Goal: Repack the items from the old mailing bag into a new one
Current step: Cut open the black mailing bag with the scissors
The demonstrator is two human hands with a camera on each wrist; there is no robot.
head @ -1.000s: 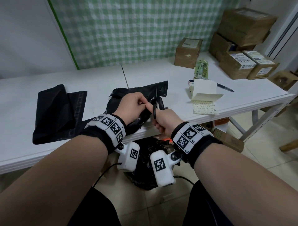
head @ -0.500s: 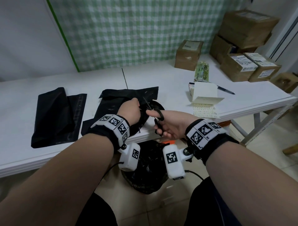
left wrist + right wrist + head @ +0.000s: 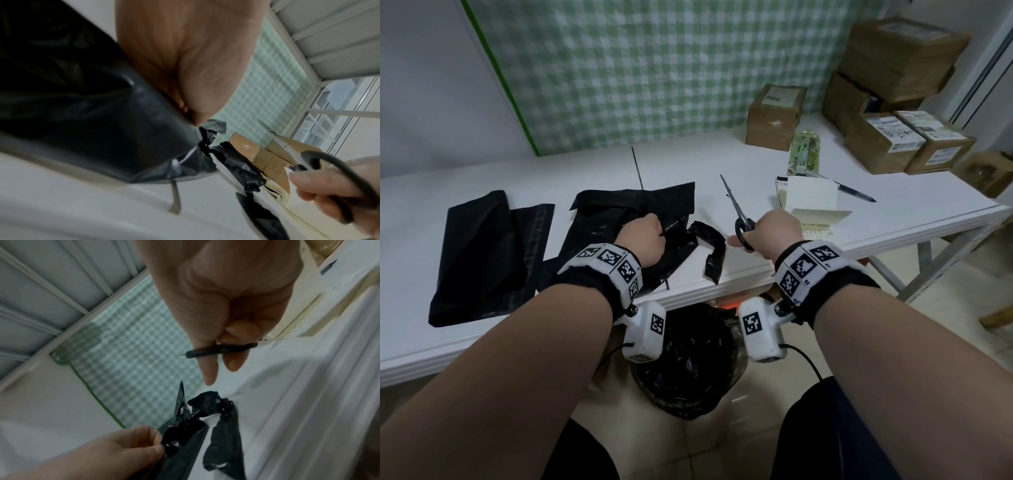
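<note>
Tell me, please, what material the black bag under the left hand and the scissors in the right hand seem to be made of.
The black bag looks like thin glossy plastic film: it crumples, and its creases catch light. The scissors seem to have bare grey metal blades with a dull sheen, and black handle loops, probably matte plastic, though that is uncertain. The right hand holds them; the left hand grips the bag.

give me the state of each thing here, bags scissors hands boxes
old mailing bag: cut open, strip dangling
new mailing bag: folded flat, untouched
scissors: blades closed, off the table
left hand: gripping old bag
right hand: holding scissors
boxes: closed
</note>
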